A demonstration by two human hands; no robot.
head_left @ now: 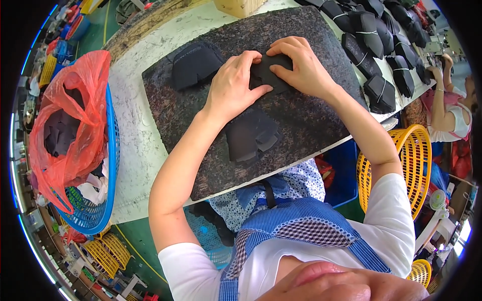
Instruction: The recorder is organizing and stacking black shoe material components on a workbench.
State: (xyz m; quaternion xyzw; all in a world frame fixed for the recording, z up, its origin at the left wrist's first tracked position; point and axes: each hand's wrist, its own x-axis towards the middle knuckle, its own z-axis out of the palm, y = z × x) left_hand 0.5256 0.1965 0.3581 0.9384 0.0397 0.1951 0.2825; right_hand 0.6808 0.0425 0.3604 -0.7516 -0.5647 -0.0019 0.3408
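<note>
- The left hand [232, 84] is on the dark mottled board [175, 113], in its upper middle; its fingers are bent, with the thumb parted from the forefinger, at the left edge of a black piece [277, 75].
- The right hand [307, 67] is over the same part of the board, its fingers curled and the thumb apart from the forefinger, both touching that piece; whether either hand pinches it or only rests on it, I cannot tell.
- The black piece lies in the board's upper middle, between the two hands and partly hidden by them.
- A black stack [197, 65] sits at the board's upper left.
- A second pile of dark, overlapping pieces [251, 135] lies near the board's lower middle.
- The board rests on a pale, stained surface [133, 150].
- Tied black bundles [369, 35] crowd together right of the board.
- Left of the board, a blue basket [111, 168] holds a red plastic bag [95, 103] with dark pieces [60, 131] inside.
- A yellow basket [419, 145] stands right of the board's lower corner.
- Beyond the board's far edge is a wooden block [239, 6].
</note>
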